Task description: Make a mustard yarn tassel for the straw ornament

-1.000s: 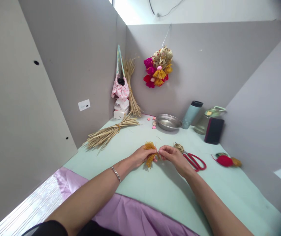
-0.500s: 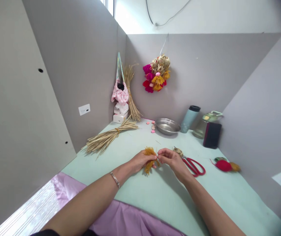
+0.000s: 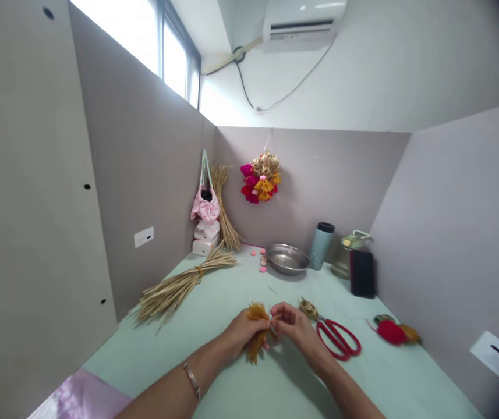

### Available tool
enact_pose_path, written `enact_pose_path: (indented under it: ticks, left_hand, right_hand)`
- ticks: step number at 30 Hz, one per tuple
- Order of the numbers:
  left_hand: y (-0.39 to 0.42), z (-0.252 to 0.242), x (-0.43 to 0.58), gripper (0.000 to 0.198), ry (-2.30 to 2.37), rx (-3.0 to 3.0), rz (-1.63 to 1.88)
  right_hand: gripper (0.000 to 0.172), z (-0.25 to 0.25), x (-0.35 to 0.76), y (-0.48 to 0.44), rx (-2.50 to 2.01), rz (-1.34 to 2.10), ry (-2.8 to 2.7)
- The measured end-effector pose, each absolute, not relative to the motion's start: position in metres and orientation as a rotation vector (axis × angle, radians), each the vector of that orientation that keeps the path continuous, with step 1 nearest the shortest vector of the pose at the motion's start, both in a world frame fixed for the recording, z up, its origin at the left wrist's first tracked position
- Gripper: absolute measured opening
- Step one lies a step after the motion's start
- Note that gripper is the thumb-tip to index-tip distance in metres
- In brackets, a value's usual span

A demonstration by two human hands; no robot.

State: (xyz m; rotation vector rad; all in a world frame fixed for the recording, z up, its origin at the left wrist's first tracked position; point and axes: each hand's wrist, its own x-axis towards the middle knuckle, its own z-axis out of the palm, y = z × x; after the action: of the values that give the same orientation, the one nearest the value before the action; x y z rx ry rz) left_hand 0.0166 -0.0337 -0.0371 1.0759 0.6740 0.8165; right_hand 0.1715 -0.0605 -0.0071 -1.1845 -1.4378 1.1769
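Note:
A mustard-yellow bundle of yarn [image 3: 255, 351] is pinched at its middle by my left hand [image 3: 239, 331], its strands fanning out above and below the fingers. Close beside it, my right hand [image 3: 298, 333] has thumb and fingertips drawn together at the bundle's right edge. Whatever lies between those fingertips is too small to make out. Just right of my right hand are red-handled scissors [image 3: 340, 338] lying on the table, with a small woven straw ball [image 3: 308, 308] at their blade end.
A straw bundle [image 3: 179, 291] lies at left on the pale green table [image 3: 157, 372]. Behind stand a metal bowl [image 3: 287, 260], a tumbler [image 3: 321, 247], a green jug [image 3: 342, 256] and a phone [image 3: 362, 273]. Yarn balls [image 3: 392, 332] sit at right. A tasselled ornament [image 3: 262, 179] hangs behind.
The camera view has tilted up, so the table and hands sit lower and an air conditioner shows. Both hands stay together at the yarn bundle; the right fingers have shifted slightly.

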Motion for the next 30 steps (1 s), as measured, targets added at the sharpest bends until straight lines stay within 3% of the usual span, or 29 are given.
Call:
enact_pose_path:
  ticks: [9,19,30]
  left_hand:
    - [-0.0287,-0.041,0.0189,0.015,0.672,0.957,0.835]
    - [-0.0295,-0.0406,0.0153,0.032,0.632,0.937,0.798]
    - [-0.0319,-0.0346,0.0141,0.035,0.553,0.981,0.881]
  right_hand:
    - [0.018,-0.0094,0.1669,-0.0608,-1.137,1.197,-1.43]
    - [0.016,-0.0035,0.1678,-0.0643,-1.131,1.212,-1.381]
    - [0.014,-0.0008,0.1648,-0.0679,-1.076,1.249,-1.372]
